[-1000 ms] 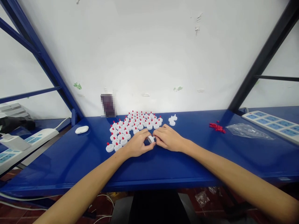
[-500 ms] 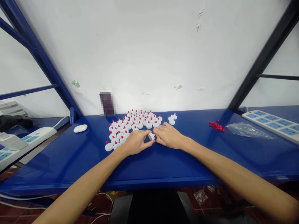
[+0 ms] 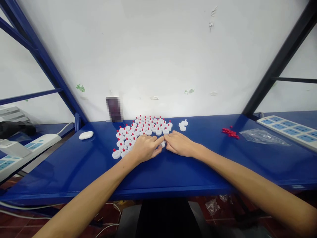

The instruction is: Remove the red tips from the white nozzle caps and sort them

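Between the fingers of my left hand (image 3: 147, 147) is a white nozzle cap (image 3: 162, 144), mostly covered by the fingers and lying on its side just above the table. My right hand (image 3: 181, 144) meets it from the right, fingers closed at the nozzle end. Whether a red tip sits between those fingers is hidden. Behind and left of my hands stand many white caps with red tips (image 3: 127, 142), upright in rows. A few white caps without red tips (image 3: 182, 126) sit past my right hand.
On the blue table (image 3: 173, 177), a pile of small red tips (image 3: 230, 133) lies at the right beside a clear plastic bag (image 3: 264, 137). A white earphone case (image 3: 86, 135) is at the left. Power strips (image 3: 292, 129) flank the table, and a pixelated dark object (image 3: 114, 109) leans against the wall.
My left fingers have curled over the white cap and now cover more of it. Both hands stay together in nearly the same place.
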Demonstrator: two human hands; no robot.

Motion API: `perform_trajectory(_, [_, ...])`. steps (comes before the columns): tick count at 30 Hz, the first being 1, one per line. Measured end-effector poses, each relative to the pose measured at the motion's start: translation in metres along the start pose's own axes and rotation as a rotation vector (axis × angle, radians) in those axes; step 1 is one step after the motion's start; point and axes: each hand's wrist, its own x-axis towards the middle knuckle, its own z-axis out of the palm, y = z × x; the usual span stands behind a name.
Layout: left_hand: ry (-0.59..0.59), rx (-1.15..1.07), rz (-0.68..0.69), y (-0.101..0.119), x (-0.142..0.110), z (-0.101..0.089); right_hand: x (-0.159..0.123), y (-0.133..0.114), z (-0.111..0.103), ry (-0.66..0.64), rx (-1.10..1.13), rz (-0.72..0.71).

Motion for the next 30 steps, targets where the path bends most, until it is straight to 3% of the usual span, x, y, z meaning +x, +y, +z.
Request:
perform_trajectory(4, [0.008,-0.025,-0.053,0.003,0.001,0.000,0.000,0.001,-0.002,0.010,0.020,-0.004])
perform_trajectory(9, [0.006,-0.218,-0.185,0.004,0.003,-0.002,-0.001,0.001,-0.002,0.065,-0.007,-0.033])
perform_trajectory(16, [-0.069,-0.806,-0.338,0.002,0.009,-0.007,0.000,0.006,0.003,0.110,-0.081,-0.040])
perform_trajectory(20, [-0.032,-1.142,-0.548,-0.012,0.001,-0.005,-0.010,0.034,-0.007,0.093,-0.080,0.114])
perform_trajectory(24, [0.056,-1.133,-0.643,-0.019,-0.004,-0.002,-0.021,0.053,-0.018,0.194,0.019,0.183])
perform_trajectory(30, [-0.090,-0.925,-0.502,-0.004,-0.002,-0.002,-0.018,0.043,-0.014,0.105,0.172,0.179])
